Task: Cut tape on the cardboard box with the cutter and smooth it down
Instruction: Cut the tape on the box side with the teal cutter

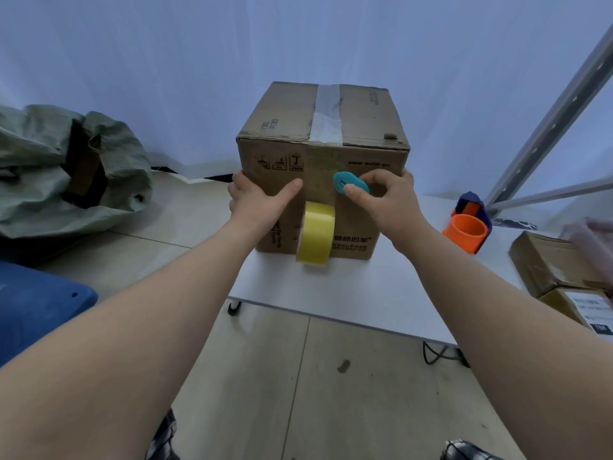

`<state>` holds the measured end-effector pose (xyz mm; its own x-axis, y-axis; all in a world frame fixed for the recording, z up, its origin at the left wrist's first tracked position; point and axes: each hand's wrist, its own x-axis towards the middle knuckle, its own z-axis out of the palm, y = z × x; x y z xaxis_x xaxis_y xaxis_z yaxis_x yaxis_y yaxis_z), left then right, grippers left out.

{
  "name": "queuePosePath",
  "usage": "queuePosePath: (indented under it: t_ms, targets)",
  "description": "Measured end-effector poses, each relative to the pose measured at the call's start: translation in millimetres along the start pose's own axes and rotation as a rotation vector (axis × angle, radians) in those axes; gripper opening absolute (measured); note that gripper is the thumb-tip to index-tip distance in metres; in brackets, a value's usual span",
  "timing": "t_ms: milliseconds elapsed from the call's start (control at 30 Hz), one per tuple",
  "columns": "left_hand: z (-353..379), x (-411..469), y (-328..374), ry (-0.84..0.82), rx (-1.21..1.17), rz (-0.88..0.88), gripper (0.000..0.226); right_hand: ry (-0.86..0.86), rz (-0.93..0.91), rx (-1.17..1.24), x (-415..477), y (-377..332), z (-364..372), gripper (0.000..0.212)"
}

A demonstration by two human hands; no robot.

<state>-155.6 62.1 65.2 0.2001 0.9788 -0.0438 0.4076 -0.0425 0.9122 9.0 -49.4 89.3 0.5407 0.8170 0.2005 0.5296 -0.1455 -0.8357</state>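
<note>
Right fingers: the right hand (381,197) pinches a small teal cutter (351,182) between thumb and forefinger, flat against the near face of the cardboard box (323,161).
Left fingers: the left hand (257,197) lies spread against the same face at its left edge, thumb stretched toward the middle, bracing the box and gripping nothing.
Tape: a yellow tape roll (315,232) hangs against the box front below and between the two hands; the clear strip seems to run up from it over the front face to the pale tape band (326,114) on top, though it is hard to make out on the cardboard.
Key relation: the cutter sits just right of and above the roll, so the strip lies to its left; the strip's long axis runs vertically, so the cut probably goes sideways across it.
Nearer hand: the right, cutter already at the spot.
Box position: upright near the edge of the white counter (381,293), near face toward the person.
Surroundings: an orange tape dispenser (467,232) stands to the right, well apart.
Stage: judging from the roll attached, cutting is not yet done; smoothing would follow.
</note>
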Motion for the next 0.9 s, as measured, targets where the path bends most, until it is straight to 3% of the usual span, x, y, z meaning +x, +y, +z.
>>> queuePosePath:
  t_ms: [67,167,200,267,333,400,500,633,733,900]
  targets:
    - [-4,-6,1,0.015,0.039,0.042,0.098,-0.017,0.002,-0.058,-4,1,-8,0.021]
    - [-10,-17,8,0.353,0.093,0.266,0.072,0.048,-0.023,-0.241,-8,1,-16,0.021]
    - [-11,-21,11,0.395,0.067,0.364,0.060,0.096,-0.060,-0.296,-10,1,-16,0.022]
    - [-7,-26,14,0.252,0.023,0.492,0.040,0.198,-0.167,-0.379,-13,-1,-17,0.024]
    - [0,-30,13,0.042,0.025,0.459,0.032,0.278,-0.268,-0.463,-14,-4,-17,0.026]
    - [7,-27,11,-0.041,-0.017,0.325,0.031,0.302,-0.343,-0.510,-12,-5,-17,0.026]
    - [12,-19,11,0.004,-0.062,0.172,0.037,0.256,-0.471,-0.529,-11,-8,-12,0.023]
    - [16,-13,19,0.041,0.106,0.249,0.059,0.172,-0.625,-0.701,-7,-1,1,0.019]
    - [20,-11,25,0.064,0.203,0.311,0.073,0.168,-0.575,-0.734,-2,6,3,0.020]
    - [23,-4,25,0.058,0.286,0.298,0.073,0.191,-0.564,-0.739,4,9,1,0.025]
